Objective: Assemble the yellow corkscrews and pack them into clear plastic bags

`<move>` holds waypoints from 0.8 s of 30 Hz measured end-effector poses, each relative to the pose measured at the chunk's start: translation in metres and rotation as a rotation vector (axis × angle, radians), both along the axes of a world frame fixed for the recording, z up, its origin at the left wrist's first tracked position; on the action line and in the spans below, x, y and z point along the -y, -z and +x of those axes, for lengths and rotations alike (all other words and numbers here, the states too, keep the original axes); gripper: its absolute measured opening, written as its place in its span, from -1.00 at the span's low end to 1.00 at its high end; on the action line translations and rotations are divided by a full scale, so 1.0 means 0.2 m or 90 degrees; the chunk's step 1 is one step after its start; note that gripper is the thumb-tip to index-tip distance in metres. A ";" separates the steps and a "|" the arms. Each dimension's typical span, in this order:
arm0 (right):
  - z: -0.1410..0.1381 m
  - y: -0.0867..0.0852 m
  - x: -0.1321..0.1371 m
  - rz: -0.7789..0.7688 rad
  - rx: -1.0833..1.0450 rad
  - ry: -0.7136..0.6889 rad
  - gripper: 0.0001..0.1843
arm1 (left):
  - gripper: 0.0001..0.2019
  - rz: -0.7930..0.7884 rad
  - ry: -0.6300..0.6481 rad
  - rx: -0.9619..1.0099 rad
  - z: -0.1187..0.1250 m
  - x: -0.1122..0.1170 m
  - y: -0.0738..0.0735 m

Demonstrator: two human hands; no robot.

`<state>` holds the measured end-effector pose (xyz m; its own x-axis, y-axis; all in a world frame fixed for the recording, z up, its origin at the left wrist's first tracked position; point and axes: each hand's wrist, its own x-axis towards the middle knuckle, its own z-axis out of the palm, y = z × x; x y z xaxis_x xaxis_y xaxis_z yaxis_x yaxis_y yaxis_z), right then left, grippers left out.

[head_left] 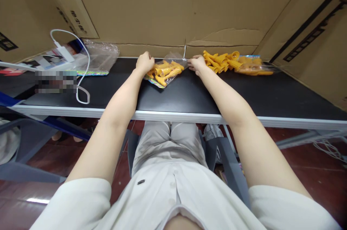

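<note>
A clear plastic bag [177, 58] with a colourful printed edge lies on the black table in front of me. Several yellow plastic pieces [169, 73], some with T-shaped ends, are inside it. My left hand [145, 63] is closed at the bag's left side, its fingertips partly hidden. On the other side, my right hand [197, 64] pinches the bag's clear right edge. Just beyond my right hand lies a loose pile of yellow plastic pieces [223, 61], some with hollow cone ends. What the pieces are I cannot tell.
Another bag of yellow pieces [253, 65] lies right of the pile. At the left are flat clear bags [100, 58], a white adapter [65, 53] and its looped white cable [88, 64]. Cardboard [151, 9] walls the table's back. A pale metal edge [176, 116] runs along the front.
</note>
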<state>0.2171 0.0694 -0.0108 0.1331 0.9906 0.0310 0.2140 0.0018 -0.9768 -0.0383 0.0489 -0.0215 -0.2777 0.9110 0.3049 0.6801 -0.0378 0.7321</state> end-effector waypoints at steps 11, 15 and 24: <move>-0.05 -0.05 0.13 -0.086 -0.079 -0.042 -0.69 | -0.84 -0.147 0.051 0.079 0.10 0.10 -0.05; -0.05 -0.05 0.14 -0.082 -0.096 -0.042 -0.69 | -0.88 -0.114 0.070 0.151 0.14 0.06 -0.01; -0.05 -0.05 0.15 -0.092 -0.101 -0.068 -0.66 | -0.88 -0.156 0.052 0.262 0.14 0.10 -0.04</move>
<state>0.2062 0.0402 -0.0010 0.0185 0.9919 -0.1254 0.0637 -0.1264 -0.9899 -0.0099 0.0288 -0.0144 -0.2542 0.9663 -0.0414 0.3349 0.1281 0.9335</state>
